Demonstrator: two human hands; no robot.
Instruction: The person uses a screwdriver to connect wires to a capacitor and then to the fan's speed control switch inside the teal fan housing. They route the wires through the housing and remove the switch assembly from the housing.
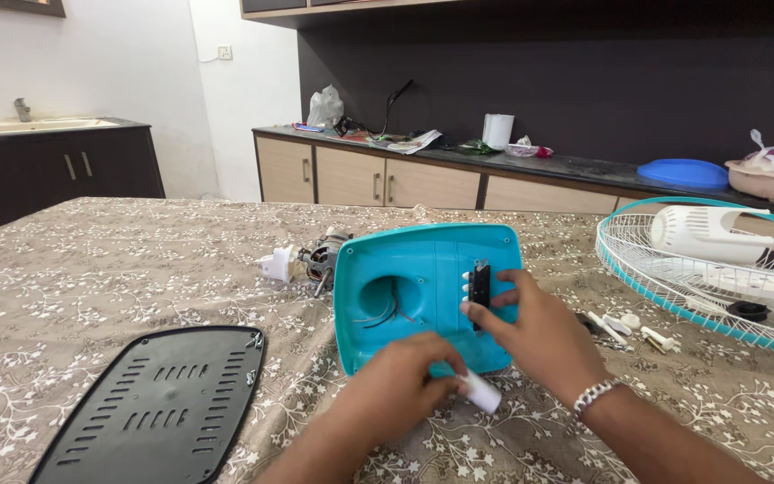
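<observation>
A turquoise plastic fan base [405, 296] stands tilted on the patterned tablecloth, its open underside with a round hole and wires facing me. My right hand [530, 332] presses its fingers against a black switch block [480, 289] with white buttons set in the base. My left hand [400, 390] grips the base's lower edge and pinches a small white cylindrical part [481, 392]. Behind the base lie a fan motor [322, 257] and a white plug [277, 265].
A black vented bottom plate [159, 408] lies at the near left. A teal-rimmed white wire fan guard [700, 278] with a white motor cover [705, 233] rests at right, beside small white knobs [624, 324]. Cabinets and a cluttered counter [459, 157] stand behind.
</observation>
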